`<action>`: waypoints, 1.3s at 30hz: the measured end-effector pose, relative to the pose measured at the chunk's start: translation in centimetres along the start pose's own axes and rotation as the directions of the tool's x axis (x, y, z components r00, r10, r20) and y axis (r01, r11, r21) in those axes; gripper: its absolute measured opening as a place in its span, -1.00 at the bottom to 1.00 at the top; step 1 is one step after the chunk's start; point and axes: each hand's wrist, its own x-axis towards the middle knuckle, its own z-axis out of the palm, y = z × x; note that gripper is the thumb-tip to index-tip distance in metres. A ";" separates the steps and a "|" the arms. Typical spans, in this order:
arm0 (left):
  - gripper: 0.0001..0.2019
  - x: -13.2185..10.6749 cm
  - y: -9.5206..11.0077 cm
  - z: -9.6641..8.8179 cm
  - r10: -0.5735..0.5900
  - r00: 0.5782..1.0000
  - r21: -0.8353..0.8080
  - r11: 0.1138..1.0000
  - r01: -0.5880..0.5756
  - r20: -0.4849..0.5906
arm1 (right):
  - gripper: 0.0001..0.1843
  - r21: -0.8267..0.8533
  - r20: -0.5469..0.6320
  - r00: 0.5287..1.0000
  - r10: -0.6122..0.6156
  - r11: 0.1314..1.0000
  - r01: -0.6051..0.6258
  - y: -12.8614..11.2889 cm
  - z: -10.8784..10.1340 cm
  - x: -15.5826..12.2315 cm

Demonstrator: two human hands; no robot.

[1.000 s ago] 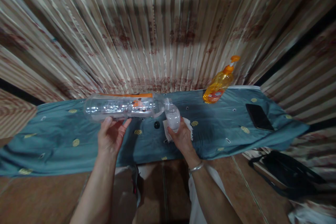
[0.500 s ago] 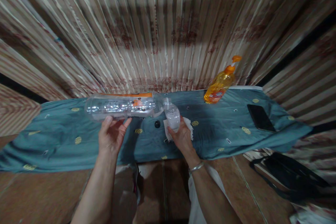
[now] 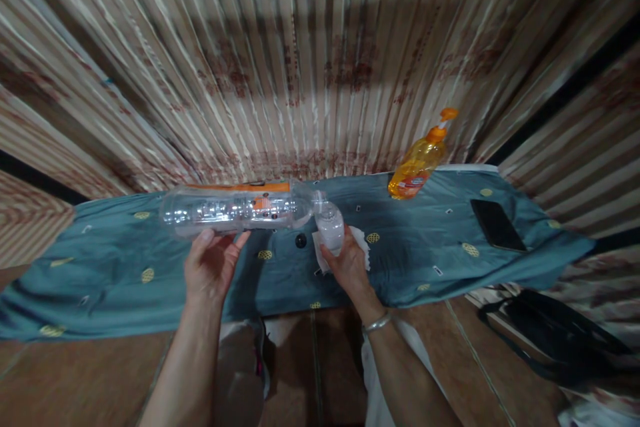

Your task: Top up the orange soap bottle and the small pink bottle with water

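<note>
My left hand (image 3: 213,265) holds a large clear plastic bottle (image 3: 233,208) from below, its thumb and fingers against the side. The bottle lies roughly level, with an orange-marked label, and its neck points right. That neck meets the mouth of a small clear cup-like container (image 3: 330,223), tilted toward it. My right hand (image 3: 347,257) is closed around the small container. Under the right hand a white tissue (image 3: 363,240) lies on the cloth. A black bottle cap (image 3: 301,240) rests on the cloth between my hands. Whether liquid flows between the two vessels I cannot tell.
An orange pump bottle of yellow liquid (image 3: 417,167) stands at the back right. A black phone (image 3: 497,223) lies further right on the teal cloth (image 3: 425,253). Pleated curtains (image 3: 320,80) hang behind. A black bag (image 3: 555,327) sits at the lower right.
The view has shifted slightly. The large bottle's base end and my left hand sit a little lower in the picture; both hands keep their holds.
</note>
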 end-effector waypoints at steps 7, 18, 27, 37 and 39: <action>-0.79 0.0 0.4 0.0 0.019 1.000 0.001 1.000 -0.019 0.023 | -0.32 0.002 -0.014 1.000 0.005 1.000 -0.005 -0.4 -0.1 0.1; -0.73 -0.1 0.6 -0.2 0.018 1.000 -0.023 1.000 -0.018 -0.009 | -0.34 -0.027 -0.024 0.999 -0.027 0.999 0.026 -0.6 0.0 -0.1; -0.76 -0.4 1.0 0.0 0.044 0.999 -0.020 0.999 -0.044 -0.033 | -0.34 -0.056 -0.017 0.999 -0.044 0.997 0.043 -0.6 0.1 0.0; -0.68 -0.2 1.0 -0.5 0.051 0.999 0.008 0.999 -0.051 0.018 | -0.35 -0.038 -0.027 0.998 -0.050 0.998 0.049 -0.7 0.0 0.0; -0.69 -0.1 0.9 -0.6 0.047 0.999 -0.005 0.999 -0.047 0.004 | -0.36 -0.044 -0.028 0.999 -0.043 0.998 0.042 -0.7 0.0 0.0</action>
